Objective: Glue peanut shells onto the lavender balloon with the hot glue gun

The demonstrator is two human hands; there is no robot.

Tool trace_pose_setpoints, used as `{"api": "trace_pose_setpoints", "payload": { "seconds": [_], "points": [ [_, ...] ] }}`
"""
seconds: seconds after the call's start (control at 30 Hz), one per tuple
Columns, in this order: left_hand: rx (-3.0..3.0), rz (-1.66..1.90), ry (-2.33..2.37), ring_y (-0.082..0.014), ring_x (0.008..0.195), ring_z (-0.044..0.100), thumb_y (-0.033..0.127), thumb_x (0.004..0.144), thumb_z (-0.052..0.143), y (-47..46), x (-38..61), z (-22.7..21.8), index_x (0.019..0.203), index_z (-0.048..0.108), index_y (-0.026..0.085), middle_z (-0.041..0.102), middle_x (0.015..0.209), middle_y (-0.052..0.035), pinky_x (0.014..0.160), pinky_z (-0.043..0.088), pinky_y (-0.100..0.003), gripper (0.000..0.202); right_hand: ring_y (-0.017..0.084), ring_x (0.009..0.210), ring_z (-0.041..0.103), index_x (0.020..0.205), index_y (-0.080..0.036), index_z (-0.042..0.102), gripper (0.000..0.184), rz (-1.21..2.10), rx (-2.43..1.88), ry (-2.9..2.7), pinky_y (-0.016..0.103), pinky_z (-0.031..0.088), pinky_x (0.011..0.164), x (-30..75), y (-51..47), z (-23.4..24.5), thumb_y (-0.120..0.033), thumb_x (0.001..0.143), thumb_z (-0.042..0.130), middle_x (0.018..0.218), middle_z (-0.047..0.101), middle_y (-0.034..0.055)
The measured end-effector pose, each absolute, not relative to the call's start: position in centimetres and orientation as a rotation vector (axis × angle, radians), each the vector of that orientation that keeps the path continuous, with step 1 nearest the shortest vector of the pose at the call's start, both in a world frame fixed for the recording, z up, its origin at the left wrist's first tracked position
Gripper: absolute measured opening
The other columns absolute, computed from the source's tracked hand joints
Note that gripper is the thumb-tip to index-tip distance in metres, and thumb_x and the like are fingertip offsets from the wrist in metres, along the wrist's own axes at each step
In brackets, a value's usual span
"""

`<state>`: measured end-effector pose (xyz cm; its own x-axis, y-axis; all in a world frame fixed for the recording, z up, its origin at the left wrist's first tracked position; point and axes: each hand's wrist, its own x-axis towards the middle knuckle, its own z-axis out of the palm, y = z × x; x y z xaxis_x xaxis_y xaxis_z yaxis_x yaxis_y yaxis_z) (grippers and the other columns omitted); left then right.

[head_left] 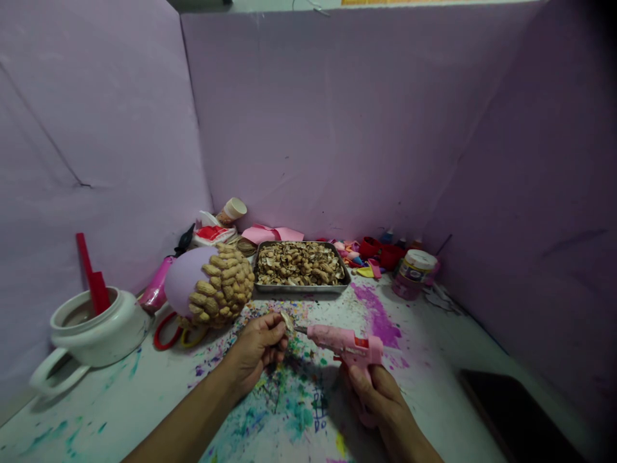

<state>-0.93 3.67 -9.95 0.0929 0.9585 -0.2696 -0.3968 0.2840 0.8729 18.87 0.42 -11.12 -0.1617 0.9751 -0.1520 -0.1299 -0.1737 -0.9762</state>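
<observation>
My left hand (260, 346) pinches a peanut shell (287, 321) between thumb and fingers, its pale inner side partly showing. Wrapped round the handle of a pink hot glue gun (343, 341) is my right hand (376, 392). The gun's nozzle points left and sits right by the shell; whether they touch I cannot tell. Left of the hands lies a lilac balloon (186, 281), its right side covered with rows of peanut shells (222, 286). Behind the hands stands a metal tray (303, 289) full of loose peanut shells (299, 262).
A white pot (103, 334) with a red tool (96, 289) stands left, near red-handled scissors (164, 333). At the back are a paper cup (232, 210), pink paper (272, 233) and balloons (370, 269). A paint jar (415, 267) and dark flat object (515, 411) lie right.
</observation>
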Motion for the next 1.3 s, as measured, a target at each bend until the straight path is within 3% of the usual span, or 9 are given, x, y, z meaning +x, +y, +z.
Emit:
{"api": "trace_pose_setpoints", "payload": {
  "seconds": [0.2,0.5,0.67,0.83,0.97,1.17,1.3],
  "points": [
    [0.709,1.133,0.993,-0.0048,0.043,0.044,0.032,0.054,0.077,3.72,-1.03,-10.11,0.065,0.051,0.016,0.052,0.051,0.0039,0.04,0.036,-0.015,0.033,0.006,0.041,0.022,0.081,-0.015,0.058,0.046,1.511,-1.108,-1.191,0.021,0.014,0.039,19.04,0.62,-10.85,-0.059,0.069,0.06,0.049,0.035,-0.0066],
    [0.712,1.149,0.973,-0.0045,0.045,0.044,0.035,0.055,0.077,3.91,-1.09,-10.27,0.069,0.052,0.016,0.052,0.051,0.0047,0.041,0.036,-0.014,0.035,0.008,0.039,0.029,0.062,-0.018,0.056,0.039,1.479,-1.082,-1.22,0.022,0.021,0.037,19.47,0.65,-11.06,-0.056,0.07,0.061,0.043,0.038,-0.0051],
    [0.752,1.077,0.961,-0.0046,0.038,0.043,0.037,0.056,0.077,3.79,-0.97,-10.35,0.068,0.052,0.016,0.054,0.048,0.0027,0.038,0.035,-0.014,0.035,0.007,0.04,0.027,0.078,-0.015,0.056,0.049,1.466,-1.107,-1.149,0.022,0.018,0.039,19.11,0.53,-11.28,-0.062,0.066,0.06,0.045,0.035,-0.0077],
    [0.785,1.015,0.933,-0.0045,0.037,0.042,0.04,0.053,0.078,3.49,-0.64,-10.11,0.066,0.055,0.014,0.054,0.046,0.0013,0.037,0.034,-0.014,0.037,0.006,0.04,0.027,0.072,-0.015,0.052,0.053,1.429,-1.143,-1.153,0.021,0.017,0.04,18.9,0.59,-11.57,-0.066,0.064,0.058,0.044,0.034,-0.0081],
    [0.791,1.011,0.923,-0.004,0.038,0.041,0.04,0.053,0.078,3.51,-0.62,-10.24,0.065,0.053,0.014,0.052,0.046,0.0028,0.038,0.033,-0.014,0.037,0.007,0.04,0.026,0.078,-0.015,0.055,0.052,1.443,-1.119,-1.185,0.021,0.016,0.039,19.13,0.65,-11.71,-0.066,0.066,0.057,0.044,0.033,-0.0079],
    [0.807,0.985,0.921,-0.0038,0.037,0.04,0.04,0.055,0.077,3.34,-0.57,-10.22,0.067,0.056,0.013,0.052,0.046,0.0023,0.038,0.032,-0.014,0.036,0.01,0.038,0.033,0.098,-0.016,0.062,0.05,1.452,-1.071,-1.221,0.022,0.027,0.037,19.59,0.65,-11.47,-0.056,0.07,0.061,0.045,0.041,-0.0046],
    [0.81,0.986,0.919,-0.0039,0.038,0.04,0.041,0.054,0.077,3.3,-0.46,-10.15,0.066,0.056,0.013,0.052,0.046,0.0025,0.038,0.032,-0.014,0.036,0.011,0.038,0.037,0.1,-0.015,0.064,0.05,1.457,-1.047,-1.244,0.024,0.034,0.038,19.64,0.65,-11.12,-0.056,0.071,0.06,0.044,0.044,-0.0031]
  ]
}}
